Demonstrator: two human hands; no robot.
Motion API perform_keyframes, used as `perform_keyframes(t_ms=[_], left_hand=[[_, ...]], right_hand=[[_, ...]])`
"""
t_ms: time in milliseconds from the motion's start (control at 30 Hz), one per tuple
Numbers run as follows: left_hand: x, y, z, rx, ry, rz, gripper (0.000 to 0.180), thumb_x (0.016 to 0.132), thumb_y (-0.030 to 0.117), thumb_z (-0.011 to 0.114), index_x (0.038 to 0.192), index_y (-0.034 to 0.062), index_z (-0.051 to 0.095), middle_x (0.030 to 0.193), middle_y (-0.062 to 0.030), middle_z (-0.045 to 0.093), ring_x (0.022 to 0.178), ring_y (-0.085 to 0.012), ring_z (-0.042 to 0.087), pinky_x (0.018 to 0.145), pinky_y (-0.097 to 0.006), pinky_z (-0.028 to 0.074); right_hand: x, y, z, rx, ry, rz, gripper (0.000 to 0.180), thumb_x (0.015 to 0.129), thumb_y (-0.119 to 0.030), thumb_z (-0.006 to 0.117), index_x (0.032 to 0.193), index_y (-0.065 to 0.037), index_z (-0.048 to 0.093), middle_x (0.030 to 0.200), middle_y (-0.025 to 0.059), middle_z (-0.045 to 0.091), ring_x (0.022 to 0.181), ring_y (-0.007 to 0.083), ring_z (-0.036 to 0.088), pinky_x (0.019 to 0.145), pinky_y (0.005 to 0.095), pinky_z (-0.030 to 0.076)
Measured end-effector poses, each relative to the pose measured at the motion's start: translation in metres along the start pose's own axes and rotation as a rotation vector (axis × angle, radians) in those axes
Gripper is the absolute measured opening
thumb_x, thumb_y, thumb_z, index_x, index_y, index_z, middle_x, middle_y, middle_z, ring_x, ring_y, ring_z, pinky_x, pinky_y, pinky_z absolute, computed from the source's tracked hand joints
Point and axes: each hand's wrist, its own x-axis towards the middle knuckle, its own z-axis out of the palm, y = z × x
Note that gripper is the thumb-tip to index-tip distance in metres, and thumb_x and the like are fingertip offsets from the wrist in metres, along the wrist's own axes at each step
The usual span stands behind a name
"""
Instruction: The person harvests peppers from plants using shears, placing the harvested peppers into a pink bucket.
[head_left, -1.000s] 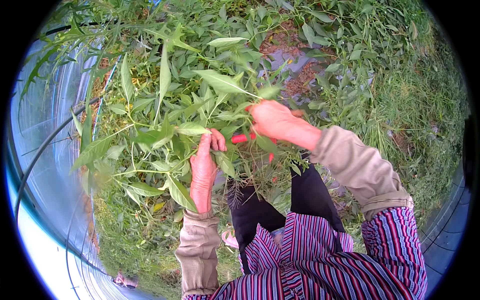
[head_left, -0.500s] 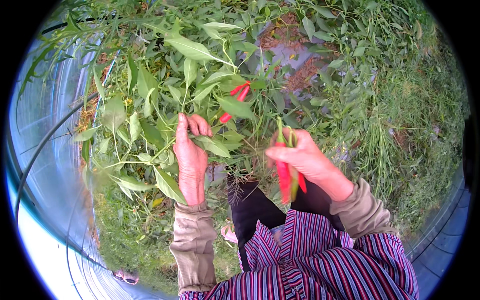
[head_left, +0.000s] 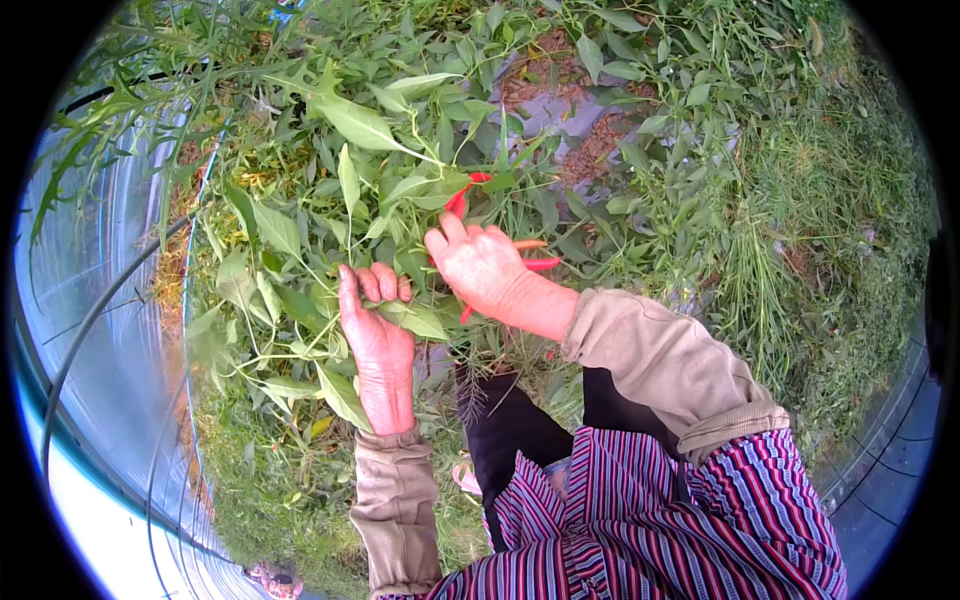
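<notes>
A leafy green chilli plant (head_left: 340, 200) fills the middle of the view. My left hand (head_left: 375, 335) grips a bunch of its stems and leaves, fingers curled around them. My right hand (head_left: 480, 265) is closed around picked red chillies (head_left: 540, 264) whose tips stick out past the palm and below it. Its index finger reaches up to a red chilli (head_left: 460, 198) that hangs on the plant just above. Both forearms wear beige sleeves.
Clear plastic sheeting with a dark hoop (head_left: 90, 330) runs down the left side. Grass and weeds (head_left: 800, 250) cover the right. Patches of grey mulch film and brown soil (head_left: 590, 130) show behind the plant. A striped apron (head_left: 650, 520) is at the bottom.
My right hand, holding picked chillies, has risen from beside my lap back up to the plant and reaches the hanging red chilli. My left hand has kept its grip on the stems.
</notes>
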Motion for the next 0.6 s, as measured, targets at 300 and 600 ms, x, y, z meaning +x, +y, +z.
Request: perform_keyframes(t_ms=[300, 600], left_hand=[[-0.002, 0.001, 0.003, 0.086, -0.002, 0.006, 0.041, 0.098, 0.038, 0.044, 0.066, 0.0123, 0.035, 0.065, -0.0018, 0.035, 0.062, -0.0149, 0.032, 0.061, -0.029, 0.032], [-0.004, 0.013, -0.005, 0.13, 0.047, 0.024, 0.042, 0.097, 0.039, 0.043, 0.067, 0.0121, 0.036, 0.064, -0.0022, 0.035, 0.061, -0.0157, 0.032, 0.062, -0.03, 0.033]], right_hand=[[-0.035, -0.009, -0.027, 0.104, -0.158, -0.022, 0.028, 0.073, -0.011, 0.06, 0.099, 0.0, 0.056, 0.077, 0.0116, 0.06, 0.067, 0.0244, 0.066, 0.058, 0.0346, 0.052], [-0.087, -0.036, -0.083, 1.628, -0.892, 0.451, 0.032, 0.073, -0.017, 0.075, 0.096, 0.0, 0.059, 0.079, 0.0007, 0.059, 0.073, 0.0105, 0.056, 0.069, 0.0257, 0.049]])
